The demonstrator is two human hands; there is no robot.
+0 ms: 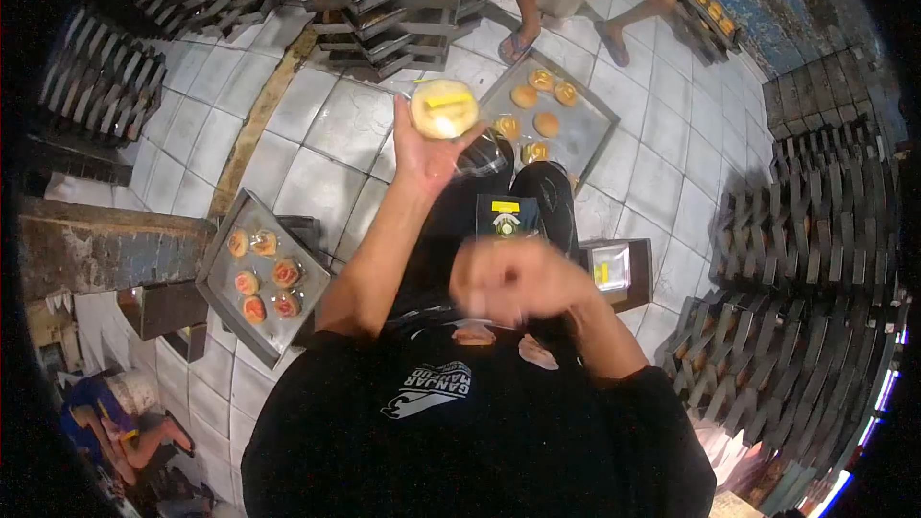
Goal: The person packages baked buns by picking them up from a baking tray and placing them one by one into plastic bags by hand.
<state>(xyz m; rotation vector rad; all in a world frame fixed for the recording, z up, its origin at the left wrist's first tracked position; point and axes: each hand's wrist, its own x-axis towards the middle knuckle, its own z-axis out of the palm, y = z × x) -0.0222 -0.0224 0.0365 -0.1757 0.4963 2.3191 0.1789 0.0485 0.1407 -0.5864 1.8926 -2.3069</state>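
My left hand point(427, 155) holds up a round bun point(444, 115) in a clear plastic wrapper with a yellow label, the thumb and fingers around its lower side. Loose clear plastic hangs by the fingers. My right hand point(518, 278) is in front of my chest, smeared by motion; its fingers look curled, but whether they hold anything cannot be made out. Just beyond it on my lap lies a dark packet point(506, 217) with a yellow strip. A metal tray point(600, 129) with several buns, some wrapped, rests on the floor beyond my knees.
Another tray point(223, 264) with several buns lies at left. At right sits a dark box point(641, 273) holding clear plastic with yellow labels. Stacked trays point(806, 221) line the right side, and more stacks point(384, 10) stand ahead. One person's legs point(524, 0) are at top; another person point(115, 422) sits lower left.
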